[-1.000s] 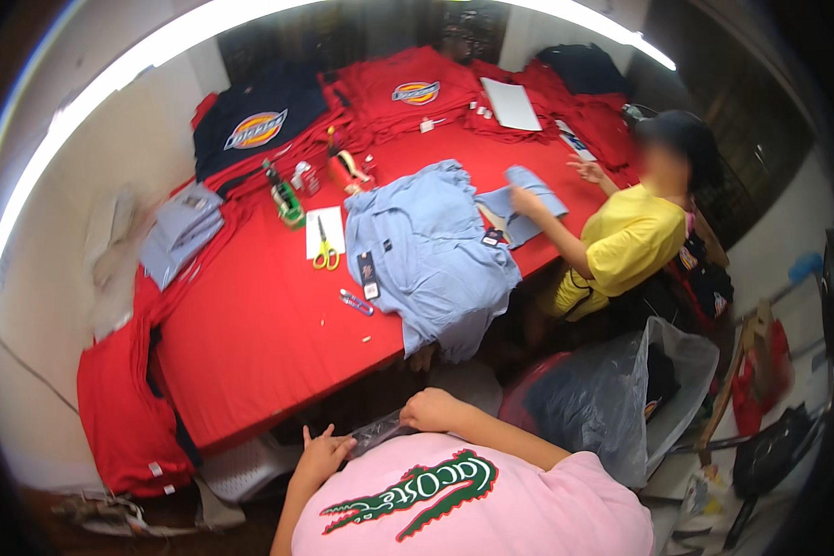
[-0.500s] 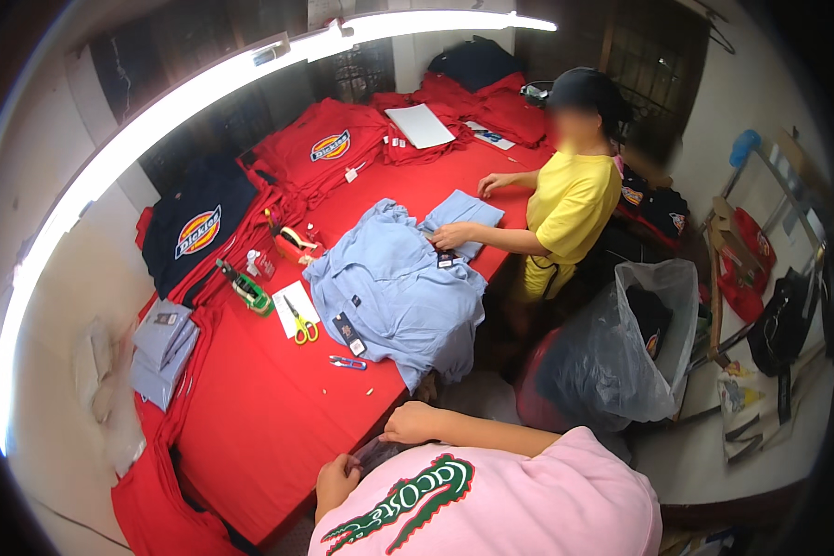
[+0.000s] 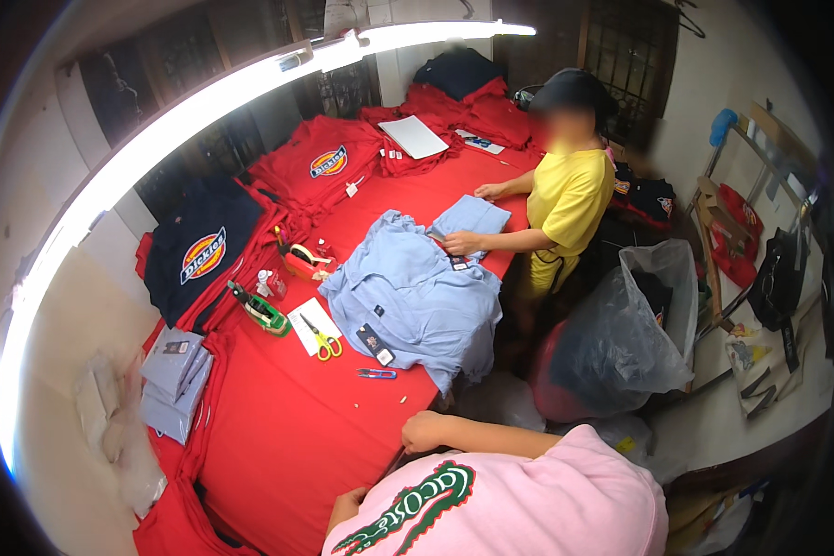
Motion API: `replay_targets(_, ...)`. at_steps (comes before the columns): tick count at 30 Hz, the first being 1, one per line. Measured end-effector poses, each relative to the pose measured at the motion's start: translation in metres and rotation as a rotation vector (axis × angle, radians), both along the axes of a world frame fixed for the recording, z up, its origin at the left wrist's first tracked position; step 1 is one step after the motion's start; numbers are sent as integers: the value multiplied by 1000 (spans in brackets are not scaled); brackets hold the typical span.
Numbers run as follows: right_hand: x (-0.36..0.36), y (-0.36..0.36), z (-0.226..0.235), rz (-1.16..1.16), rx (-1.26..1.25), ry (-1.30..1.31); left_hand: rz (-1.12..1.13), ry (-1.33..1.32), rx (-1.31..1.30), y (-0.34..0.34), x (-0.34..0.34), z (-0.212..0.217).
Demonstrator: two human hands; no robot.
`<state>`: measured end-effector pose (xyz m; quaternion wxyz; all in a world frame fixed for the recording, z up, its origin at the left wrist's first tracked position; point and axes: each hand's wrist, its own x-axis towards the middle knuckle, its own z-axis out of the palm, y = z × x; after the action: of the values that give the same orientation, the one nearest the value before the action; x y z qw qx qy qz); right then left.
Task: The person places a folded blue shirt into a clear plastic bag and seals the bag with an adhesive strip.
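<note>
At the table's near edge, my right hand (image 3: 423, 433) is closed, its fingers curled out of sight; whatever it grips is hidden. My left hand (image 3: 347, 506) shows only partly beside my pink shirt (image 3: 519, 491), fingers hidden. Ahead of my right hand lies a loose heap of light blue shirts (image 3: 417, 287) with dark hang tags (image 3: 376, 345). Blue-handled thread snips (image 3: 377, 373) rest nearer my hands. Yellow-handled scissors (image 3: 325, 345) lie on a white card. Across the table, a co-worker in yellow (image 3: 570, 199) has one hand at a folded blue shirt (image 3: 471, 216).
A red-covered table (image 3: 278, 435) runs along my left. On it stand a green tagging tool (image 3: 259, 310), a red tape dispenser (image 3: 304, 262) and folded blue shirts (image 3: 171, 366). Red garments (image 3: 310, 148) are piled at the back. Right of the table stands a clear plastic bag (image 3: 621, 334).
My view has shifted slightly, moving the table things in the picture. My left hand has gone lower, its fingers now hidden. My right hand stays closed by the edge.
</note>
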<state>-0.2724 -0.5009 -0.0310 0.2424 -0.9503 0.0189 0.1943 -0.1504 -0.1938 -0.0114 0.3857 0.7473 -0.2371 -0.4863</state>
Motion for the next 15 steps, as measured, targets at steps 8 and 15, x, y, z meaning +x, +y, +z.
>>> replay_targets(8, 10, 30, -31, 10, -38, 293, 24, 154, 3, -17, 25, -27)
replay_targets(15, -2, 47, -61, -21, -24, 334, 16, 206, 0, -17, 36, -35)
